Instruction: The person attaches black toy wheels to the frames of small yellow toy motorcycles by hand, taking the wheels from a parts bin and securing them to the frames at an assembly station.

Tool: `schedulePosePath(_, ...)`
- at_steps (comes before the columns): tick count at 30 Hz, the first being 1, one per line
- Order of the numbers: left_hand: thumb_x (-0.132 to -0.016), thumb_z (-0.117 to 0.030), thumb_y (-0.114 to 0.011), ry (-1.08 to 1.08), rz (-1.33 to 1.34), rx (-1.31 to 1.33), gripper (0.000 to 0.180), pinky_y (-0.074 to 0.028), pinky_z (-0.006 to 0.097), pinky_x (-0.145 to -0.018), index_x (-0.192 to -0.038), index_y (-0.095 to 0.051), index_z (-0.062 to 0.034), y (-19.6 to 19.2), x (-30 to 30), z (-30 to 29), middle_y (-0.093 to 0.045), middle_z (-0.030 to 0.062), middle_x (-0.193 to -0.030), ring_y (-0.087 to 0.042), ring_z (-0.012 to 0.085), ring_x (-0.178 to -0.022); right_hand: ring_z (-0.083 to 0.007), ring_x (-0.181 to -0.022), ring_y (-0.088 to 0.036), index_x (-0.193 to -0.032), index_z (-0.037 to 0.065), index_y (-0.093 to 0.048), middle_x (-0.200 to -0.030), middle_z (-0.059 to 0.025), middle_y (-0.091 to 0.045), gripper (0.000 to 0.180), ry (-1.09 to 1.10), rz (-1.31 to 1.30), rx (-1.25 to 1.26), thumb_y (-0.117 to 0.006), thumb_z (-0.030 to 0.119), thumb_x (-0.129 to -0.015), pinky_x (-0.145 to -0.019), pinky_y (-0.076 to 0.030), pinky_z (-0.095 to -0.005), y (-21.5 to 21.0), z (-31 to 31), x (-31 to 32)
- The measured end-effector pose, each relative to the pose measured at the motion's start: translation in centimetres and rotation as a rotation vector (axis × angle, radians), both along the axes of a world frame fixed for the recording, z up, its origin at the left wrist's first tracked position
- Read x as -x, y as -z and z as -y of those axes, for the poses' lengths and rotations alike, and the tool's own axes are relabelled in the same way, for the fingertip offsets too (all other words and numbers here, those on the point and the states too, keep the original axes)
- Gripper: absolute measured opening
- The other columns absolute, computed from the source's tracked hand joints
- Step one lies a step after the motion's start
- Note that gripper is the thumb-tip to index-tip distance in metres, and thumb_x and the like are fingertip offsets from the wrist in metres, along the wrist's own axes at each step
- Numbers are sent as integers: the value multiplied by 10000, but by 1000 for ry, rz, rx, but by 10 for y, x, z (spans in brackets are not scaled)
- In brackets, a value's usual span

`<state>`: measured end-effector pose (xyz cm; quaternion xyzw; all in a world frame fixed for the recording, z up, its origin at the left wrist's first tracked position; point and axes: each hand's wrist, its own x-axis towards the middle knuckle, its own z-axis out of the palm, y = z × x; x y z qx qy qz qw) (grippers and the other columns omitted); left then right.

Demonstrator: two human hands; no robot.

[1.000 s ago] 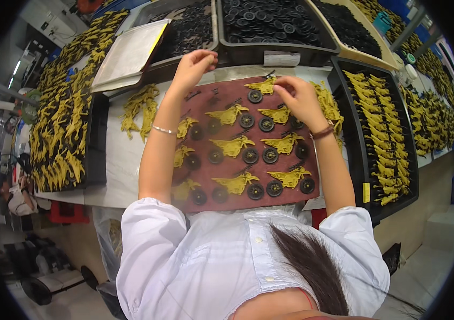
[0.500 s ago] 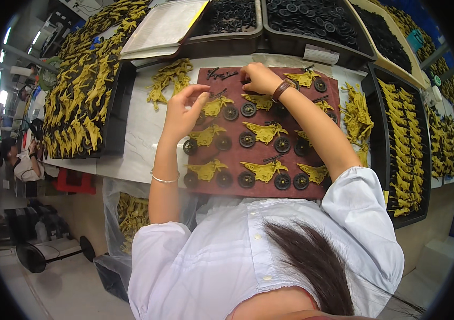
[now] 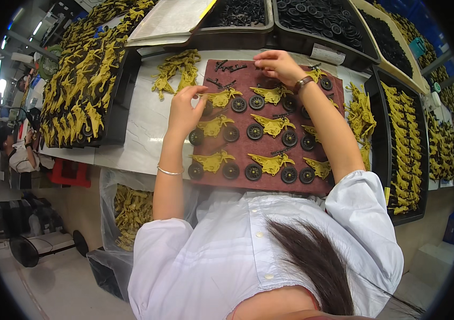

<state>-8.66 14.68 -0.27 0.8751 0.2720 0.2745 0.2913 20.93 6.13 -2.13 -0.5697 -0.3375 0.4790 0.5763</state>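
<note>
Yellow toy motorcycle bodies (image 3: 273,126) lie in rows on a dark red mat (image 3: 237,185), with black spoked wheels (image 3: 254,131) beside them. My left hand (image 3: 185,111) hovers at the mat's left side by the upper-left body (image 3: 220,98). Its fingers are bent, with a gap between thumb and forefinger and nothing visible in it. Over the mat's far edge is my right hand (image 3: 281,66), fingers stretched loosely leftward, nothing visible in them. Thin black parts (image 3: 230,67) lie just left of its fingertips. More thin black pieces (image 3: 281,152) rest by several bodies.
Yellow pieces are heaped left (image 3: 176,69) and right (image 3: 362,112) of the mat. Racks of yellow-and-black parts stand left (image 3: 77,90) and right (image 3: 404,144). Behind are a bin of black wheels (image 3: 320,21), a bin of small black parts (image 3: 236,16) and papers (image 3: 171,24).
My right hand has risen off the far part of the mat and shifted right, its fingers straightening. My left hand stays near the upper-left body. The whole view has shifted slightly.
</note>
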Motion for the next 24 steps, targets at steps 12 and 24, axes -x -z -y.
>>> schedulePosePath(12, -769, -263, -689, 73, -322, -193, 282, -287, 374, -902, -1032, -686, -161, 15, -1, -21, -635, 4, -1047, -508, 227, -1028, -135, -715, -537, -1028, -23, -606, -806, -2, -521, 196, -90, -256, 28, -546, 134, -927, -626, -471, -223, 3, 15, -18)
schedulePosePath(24, -816, -239, -665, 176, -368, 120, 159, -306, 365, -841, -920, -697, -123, 12, -18, -50, -681, 25, -875, -607, 190, -878, -193, -768, -656, -927, 37, -720, -835, -117, -700, 187, -544, 1083, -88, -736, 93, -749, -713, -511, -327, -11, 0, -6)
